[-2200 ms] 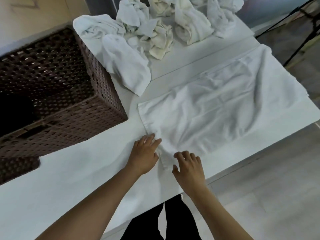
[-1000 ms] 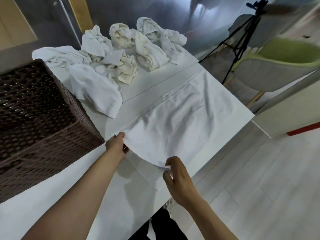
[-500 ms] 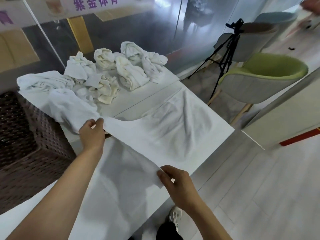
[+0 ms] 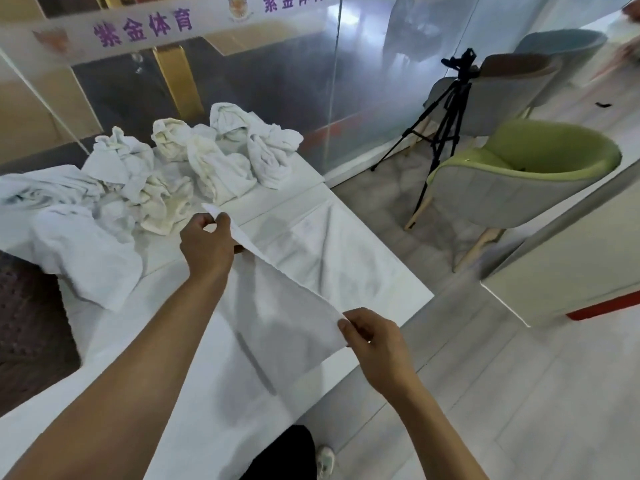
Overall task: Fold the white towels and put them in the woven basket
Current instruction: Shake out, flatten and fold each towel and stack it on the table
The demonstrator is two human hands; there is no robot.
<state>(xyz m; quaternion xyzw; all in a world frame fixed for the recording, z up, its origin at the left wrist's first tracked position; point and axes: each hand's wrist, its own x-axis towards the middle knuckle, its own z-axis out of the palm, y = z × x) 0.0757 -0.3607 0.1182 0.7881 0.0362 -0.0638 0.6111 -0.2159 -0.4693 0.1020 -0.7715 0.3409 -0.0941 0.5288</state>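
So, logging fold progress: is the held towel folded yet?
Mid-fold: both hands, left hand and right hand, pinch the towel corners, near edge lifted.

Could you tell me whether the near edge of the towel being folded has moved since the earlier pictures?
Yes. Both hands, left hand and right hand, have lifted the towel edge off the table and carried it toward the pile of crumpled towels.

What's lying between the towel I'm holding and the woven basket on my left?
A crumpled white towel drapes over the woven basket rim, beside your left hand. Both hands pinch the lifted towel; right hand.
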